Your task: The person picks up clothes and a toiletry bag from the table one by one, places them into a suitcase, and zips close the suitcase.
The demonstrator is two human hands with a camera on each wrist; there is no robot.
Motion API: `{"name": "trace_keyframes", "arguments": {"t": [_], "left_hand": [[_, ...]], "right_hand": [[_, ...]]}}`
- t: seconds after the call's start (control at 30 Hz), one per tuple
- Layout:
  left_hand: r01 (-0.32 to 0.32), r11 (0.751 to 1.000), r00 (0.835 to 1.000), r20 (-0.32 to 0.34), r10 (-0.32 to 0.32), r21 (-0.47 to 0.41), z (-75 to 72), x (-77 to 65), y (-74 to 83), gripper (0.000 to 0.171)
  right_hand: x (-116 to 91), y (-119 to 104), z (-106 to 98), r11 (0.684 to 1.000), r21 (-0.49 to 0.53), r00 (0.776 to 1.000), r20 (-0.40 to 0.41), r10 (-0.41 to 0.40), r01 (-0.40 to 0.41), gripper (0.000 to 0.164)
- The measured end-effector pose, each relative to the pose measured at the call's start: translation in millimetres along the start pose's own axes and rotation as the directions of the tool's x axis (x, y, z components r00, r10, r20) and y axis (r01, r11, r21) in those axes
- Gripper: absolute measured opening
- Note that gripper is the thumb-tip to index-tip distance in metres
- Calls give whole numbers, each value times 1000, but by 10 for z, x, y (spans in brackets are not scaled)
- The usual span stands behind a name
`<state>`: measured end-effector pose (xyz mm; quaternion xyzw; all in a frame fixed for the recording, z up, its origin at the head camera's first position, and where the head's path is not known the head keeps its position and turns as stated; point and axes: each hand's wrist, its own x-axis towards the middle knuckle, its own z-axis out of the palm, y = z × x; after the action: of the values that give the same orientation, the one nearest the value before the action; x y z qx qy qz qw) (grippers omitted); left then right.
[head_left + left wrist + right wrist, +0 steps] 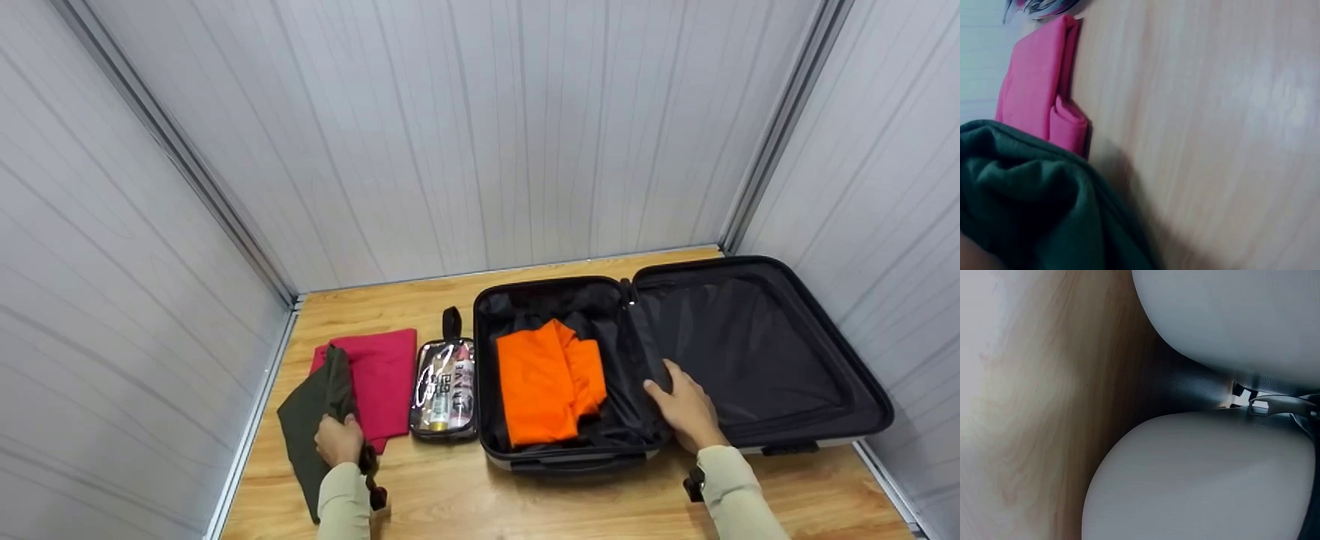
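My left hand (pixel 340 439) grips a dark green garment (pixel 304 416), bunched at the hand and spread flat toward its outer edge. The cloth overlaps a folded pink-red garment (pixel 386 375); in the left wrist view the green fabric (pixel 1033 197) hangs in loose folds beside the pink one (pixel 1033 79). My right hand (pixel 686 405) is at the middle of an open black-lined suitcase (pixel 570 457), thumb and fingers on either side of a black fabric flap (pixel 643 341) along the hinge. An orange folded garment (pixel 536 386) lies in the suitcase's left half.
A clear zip pouch (pixel 444 390) with bottles lies between the pink-red garment and the suitcase. The suitcase's other half (pixel 757 352) is laid open at right. White panel walls (pixel 480 135) enclose the wooden surface (pixel 450 495). The right wrist view shows the pale shell (pixel 1202 478) and hinge.
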<state>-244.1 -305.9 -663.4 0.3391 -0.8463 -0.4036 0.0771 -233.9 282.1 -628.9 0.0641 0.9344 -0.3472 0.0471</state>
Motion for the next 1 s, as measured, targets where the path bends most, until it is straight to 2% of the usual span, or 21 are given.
{"name": "trace_keyframes", "arguments": {"t": [0.13,0.37,0.63,1.0], "left_hand": [[5,999,1000,4,-5,-34,-45,-17,-2,57],[65,995,997,38,-62,-74,-103,-7,11,61],[86,991,995,54,-81,-105,-220,-19,65,61],[82,989,997,18,-80,-124,-400,-42,91,53]], "right_hand": [[7,-3,6,1000,-4,1000,-2,5,-5,78],[7,-13,0,1000,6,1000,1,18,-18,78],[10,-17,-1,1000,13,1000,1,23,-23,78],[5,-12,-2,1000,13,1000,0,15,-15,78]]}}
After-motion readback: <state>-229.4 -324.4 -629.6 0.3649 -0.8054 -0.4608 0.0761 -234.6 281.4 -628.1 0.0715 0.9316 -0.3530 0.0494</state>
